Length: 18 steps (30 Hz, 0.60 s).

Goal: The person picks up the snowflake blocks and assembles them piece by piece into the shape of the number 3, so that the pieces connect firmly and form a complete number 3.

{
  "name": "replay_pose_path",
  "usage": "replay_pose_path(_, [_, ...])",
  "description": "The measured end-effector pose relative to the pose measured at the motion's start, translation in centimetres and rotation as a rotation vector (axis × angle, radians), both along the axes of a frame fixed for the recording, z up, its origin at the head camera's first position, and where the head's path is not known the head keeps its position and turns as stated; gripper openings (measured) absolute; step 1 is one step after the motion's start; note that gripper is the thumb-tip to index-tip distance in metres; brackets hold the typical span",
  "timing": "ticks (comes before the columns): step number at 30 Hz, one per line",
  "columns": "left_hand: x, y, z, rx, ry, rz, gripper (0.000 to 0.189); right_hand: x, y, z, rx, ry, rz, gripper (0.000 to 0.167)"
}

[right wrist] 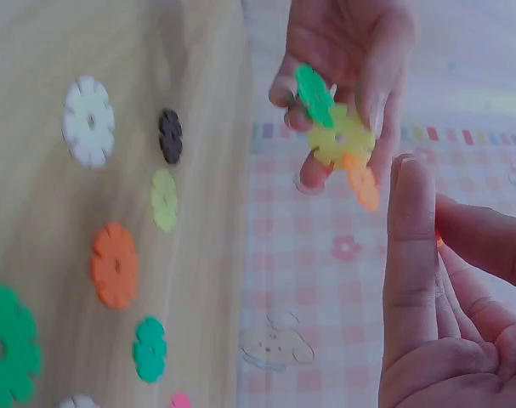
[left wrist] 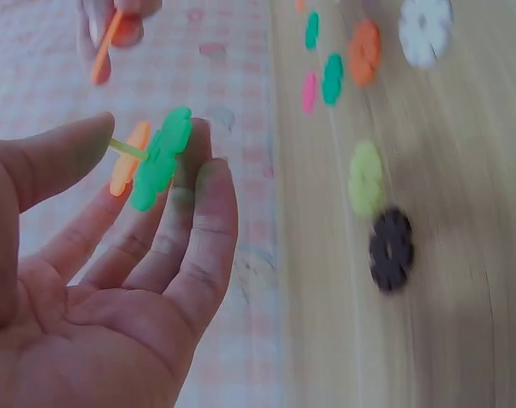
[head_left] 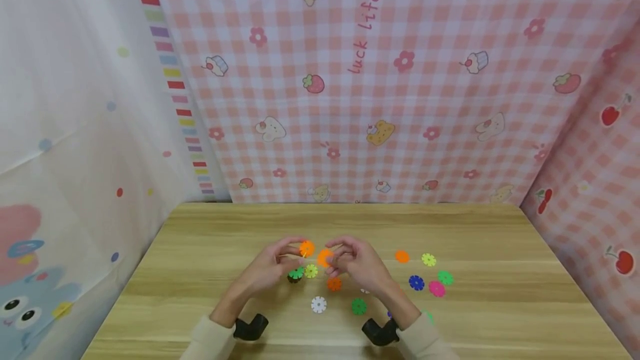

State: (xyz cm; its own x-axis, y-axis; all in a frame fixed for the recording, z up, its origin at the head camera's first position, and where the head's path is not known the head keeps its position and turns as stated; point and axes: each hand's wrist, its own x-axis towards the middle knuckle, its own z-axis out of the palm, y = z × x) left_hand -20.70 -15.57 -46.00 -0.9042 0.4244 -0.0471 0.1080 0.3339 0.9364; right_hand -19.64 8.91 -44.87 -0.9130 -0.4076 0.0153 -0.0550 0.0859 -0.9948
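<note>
Above the table, my left hand pinches a small cluster of notched plastic discs slotted together. A yellow disc forms its middle, with a green disc on one side and an orange disc on the other. Facing it, a short gap away, my right hand pinches a single orange disc between thumb and fingers. That disc appears edge-on in the left wrist view and is mostly hidden behind the forefinger in the right wrist view. Below the left hand lie a black disc and a light yellow disc.
Loose discs lie flat on the wooden table: an orange disc, a white disc and a green disc near the middle. Right of the right forearm are a blue disc, a pink disc and several others.
</note>
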Motion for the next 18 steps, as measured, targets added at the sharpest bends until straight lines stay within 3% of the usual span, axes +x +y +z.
replay_pose_path(8, [0.5,1.8,0.8,0.071,-0.032,-0.068,0.046,-0.1,1.2,0.4,-0.001,-0.031,-0.120,0.028])
replay_pose_path(18, [0.7,2.1,0.9,0.094,-0.042,-0.090,0.049,0.0,1.9,0.0,0.010,-0.032,-0.155,0.027])
